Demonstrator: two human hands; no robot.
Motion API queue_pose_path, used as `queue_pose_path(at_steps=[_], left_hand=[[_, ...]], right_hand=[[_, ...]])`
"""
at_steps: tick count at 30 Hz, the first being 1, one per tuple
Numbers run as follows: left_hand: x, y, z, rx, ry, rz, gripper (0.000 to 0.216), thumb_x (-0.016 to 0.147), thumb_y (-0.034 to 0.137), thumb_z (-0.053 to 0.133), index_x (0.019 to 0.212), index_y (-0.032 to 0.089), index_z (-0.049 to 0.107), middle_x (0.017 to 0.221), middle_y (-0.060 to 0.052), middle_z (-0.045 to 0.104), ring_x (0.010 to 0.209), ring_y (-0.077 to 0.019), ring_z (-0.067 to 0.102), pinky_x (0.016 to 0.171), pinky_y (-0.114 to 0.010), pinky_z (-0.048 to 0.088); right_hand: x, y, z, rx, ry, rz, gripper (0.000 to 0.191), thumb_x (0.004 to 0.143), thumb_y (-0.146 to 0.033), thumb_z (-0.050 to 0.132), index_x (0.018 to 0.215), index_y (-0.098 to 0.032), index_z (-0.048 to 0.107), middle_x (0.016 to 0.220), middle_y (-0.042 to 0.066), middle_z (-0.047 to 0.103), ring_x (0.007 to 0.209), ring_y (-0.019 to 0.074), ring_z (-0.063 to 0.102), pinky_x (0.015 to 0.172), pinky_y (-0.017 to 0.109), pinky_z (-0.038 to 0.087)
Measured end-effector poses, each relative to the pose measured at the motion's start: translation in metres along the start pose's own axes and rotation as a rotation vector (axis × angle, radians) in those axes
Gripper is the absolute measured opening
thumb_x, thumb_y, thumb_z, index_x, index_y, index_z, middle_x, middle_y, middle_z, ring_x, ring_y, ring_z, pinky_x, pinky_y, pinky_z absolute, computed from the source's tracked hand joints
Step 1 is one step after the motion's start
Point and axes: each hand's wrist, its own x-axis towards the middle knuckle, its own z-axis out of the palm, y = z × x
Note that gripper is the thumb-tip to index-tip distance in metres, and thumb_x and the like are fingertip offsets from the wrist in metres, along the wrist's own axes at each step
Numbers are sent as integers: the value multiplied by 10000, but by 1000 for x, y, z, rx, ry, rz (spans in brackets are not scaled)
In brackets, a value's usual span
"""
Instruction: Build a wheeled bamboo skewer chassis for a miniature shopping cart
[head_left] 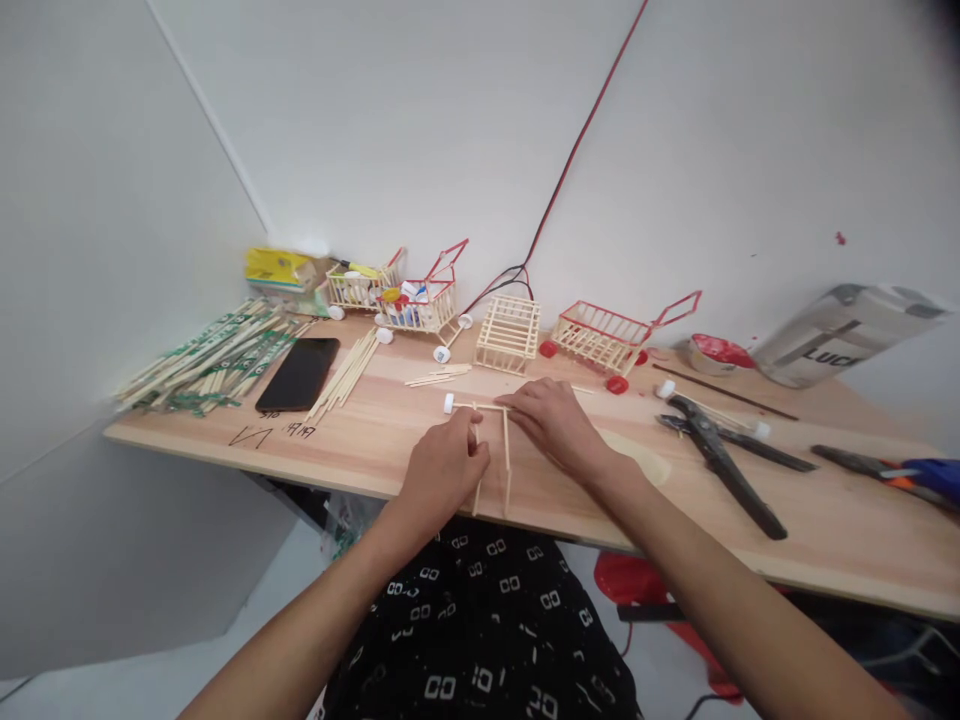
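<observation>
A small frame of thin wooden sticks (507, 462) lies on the wooden table (825, 540) near its front edge, with a white cap at the left end of its cross stick. My left hand (444, 468) is curled, its fingertips pinched on the frame's left upright stick. My right hand (553, 425) rests palm down with its fingers pressed on the cross stick at the frame's top right. Loose sticks (439, 376) lie just beyond the frame.
Several stick carts stand at the back: two with bottle caps (420, 305), a plain cage (510, 333), a red-trimmed cart (604, 338). Left are a black phone (299, 373) and wrapped chopsticks (214, 358). Right are black pliers (724, 462), a red tape roll (712, 353), a metal can (844, 333).
</observation>
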Motion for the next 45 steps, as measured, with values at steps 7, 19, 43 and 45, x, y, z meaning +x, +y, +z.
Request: queue_pose_path(at_steps=[7, 19, 43, 45], left_hand=[[8, -1, -7, 83, -67, 38, 513, 794, 189, 460, 1300, 113, 499, 811, -57, 663, 777, -208, 585, 736, -311, 428], [19, 1, -13, 269, -155, 81, 502, 784, 198, 436, 1276, 149, 520, 908, -94, 681, 854, -247, 603, 732, -320, 425], [22, -4, -14, 207, -162, 145, 471, 834, 271, 458, 1285, 157, 532, 868, -65, 683, 815, -214, 598, 739, -302, 434], [22, -5, -14, 205, -160, 146, 476, 833, 265, 458, 1291, 154, 527, 866, -65, 682, 815, -213, 598, 738, -300, 435]], right_hand=[[0, 2, 3, -10, 31, -24, 251, 924, -253, 531, 1128, -238, 674, 917, 68, 664, 912, 216, 519, 793, 343, 302], [-1, 4, 8, -8, 57, -12, 249, 930, -251, 520, 1121, -254, 680, 915, 63, 669, 906, 215, 529, 783, 348, 312], [-7, 3, 7, 5, 104, 6, 222, 936, -269, 491, 1050, -238, 679, 1029, 68, 656, 949, 219, 542, 824, 365, 323], [-7, 4, 8, 3, 96, 8, 222, 939, -266, 483, 1040, -234, 678, 1018, 69, 662, 941, 217, 548, 821, 363, 321]])
